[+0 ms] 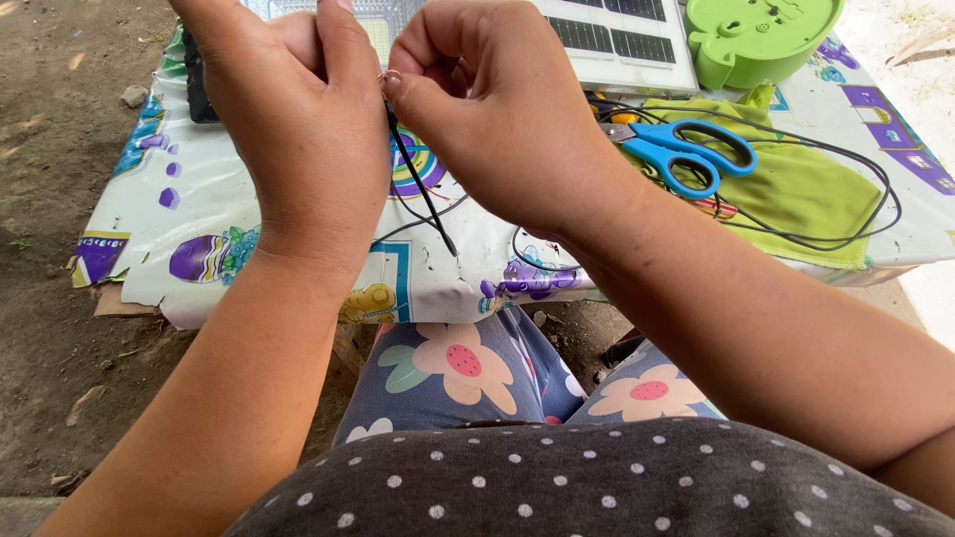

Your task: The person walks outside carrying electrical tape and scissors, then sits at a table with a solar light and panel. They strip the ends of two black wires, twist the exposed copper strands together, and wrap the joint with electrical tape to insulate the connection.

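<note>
Left hand (298, 109) and right hand (487, 109) both pinched shut on black wire (423, 194) end above tabletop (199, 199); twisting step, needing steady fingertip grip.

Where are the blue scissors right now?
In the head view, the blue scissors lie on the green cloth, right of the right hand, below the green plastic housing.

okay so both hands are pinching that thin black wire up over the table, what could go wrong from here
1. The left hand and right hand pinch the black wire by the fingertips alone, so the thin end could slip free.
2. More black cable loops loosely across the table by the blue scissors; a tug might drag them.
3. The work sits close above the solar panel, so a slipped hand could knock it.
</note>
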